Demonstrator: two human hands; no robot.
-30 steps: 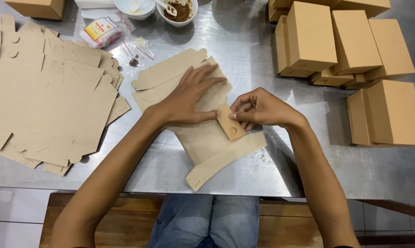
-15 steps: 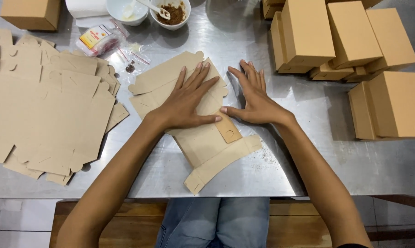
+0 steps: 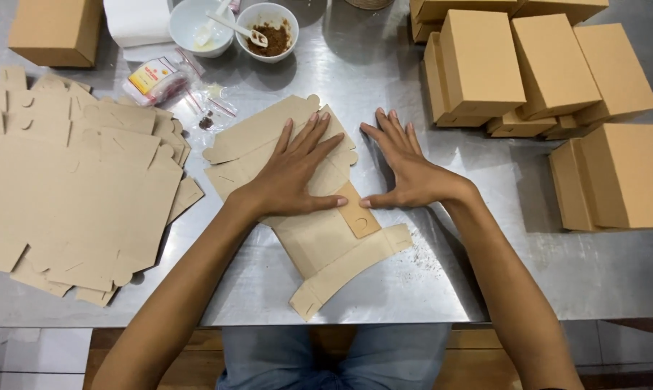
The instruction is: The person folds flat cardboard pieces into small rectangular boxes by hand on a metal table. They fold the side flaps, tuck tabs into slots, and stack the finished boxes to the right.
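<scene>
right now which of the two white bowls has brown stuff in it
The right-hand bowl, holding brown paste and a spoon; the left bowl holds only whitish contents.

Stack of flat cardboard blanks, folded boxes, two bowls

Both hands (left, right) press flat on the cardboard blank.
</scene>
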